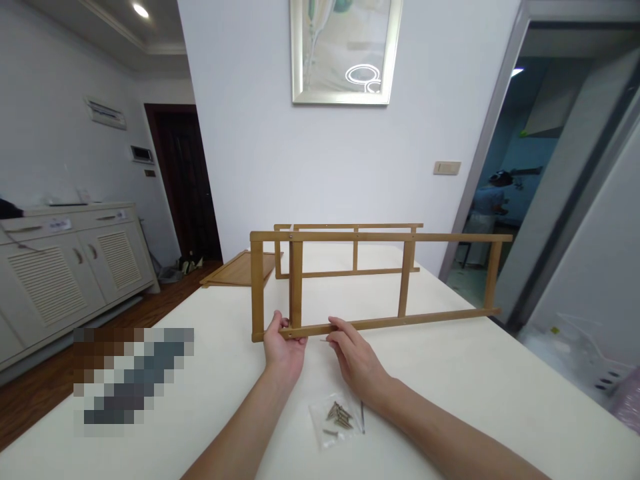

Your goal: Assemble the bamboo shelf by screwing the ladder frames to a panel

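A long wooden ladder-like frame [355,325] stands on its edge across the table, with several crosspieces between two rails. My left hand [284,347] is closed around its lower rail near the left end, thumb on the near face. My right hand [353,357] is beside the same rail, a little to the right, with thumb and fingers pinched together. A tiny thin tip pokes out from its fingertips, too small to name. Below the hands lies a clear plastic bag [320,420] with several screws [341,415], and a thin dark rod [363,419] lies beside it.
Behind stands a second wooden frame [355,255]. Flat wooden panels [243,269] lie at the table's far left. A pixelated dark object [135,383] is on the white table [450,413] at left. A person [487,207] is in the room beyond the doorway.
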The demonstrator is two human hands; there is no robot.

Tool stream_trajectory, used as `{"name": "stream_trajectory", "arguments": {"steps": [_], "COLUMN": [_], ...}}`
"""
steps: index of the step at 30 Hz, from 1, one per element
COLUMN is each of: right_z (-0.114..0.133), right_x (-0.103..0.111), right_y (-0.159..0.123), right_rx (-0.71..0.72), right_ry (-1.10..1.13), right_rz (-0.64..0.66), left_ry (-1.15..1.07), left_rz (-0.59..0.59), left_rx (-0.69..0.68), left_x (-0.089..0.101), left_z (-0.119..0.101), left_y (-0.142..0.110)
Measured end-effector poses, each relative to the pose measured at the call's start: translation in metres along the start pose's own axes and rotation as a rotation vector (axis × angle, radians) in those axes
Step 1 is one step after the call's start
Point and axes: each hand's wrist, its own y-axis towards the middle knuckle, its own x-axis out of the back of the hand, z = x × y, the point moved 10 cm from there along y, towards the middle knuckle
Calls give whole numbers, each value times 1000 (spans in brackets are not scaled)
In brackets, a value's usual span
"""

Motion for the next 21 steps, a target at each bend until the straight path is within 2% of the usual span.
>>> {"name": "stream_trajectory", "arguments": {"steps": [9,14,21], "right_z": [9,6,-4], "right_x": [3,3,-9], "right_y": [2,2,-1], "right_rx": [45,43,32], "right_ry": [-126,-182,-80], "right_rz": [-8,5,111], "left_ry": [51,53,57], "left_rz": [-1,-6,15], "left_rx": [14,28,76], "left_x": [8,12,10], "left_z": [4,11,22], "left_y": [8,11,8]}}
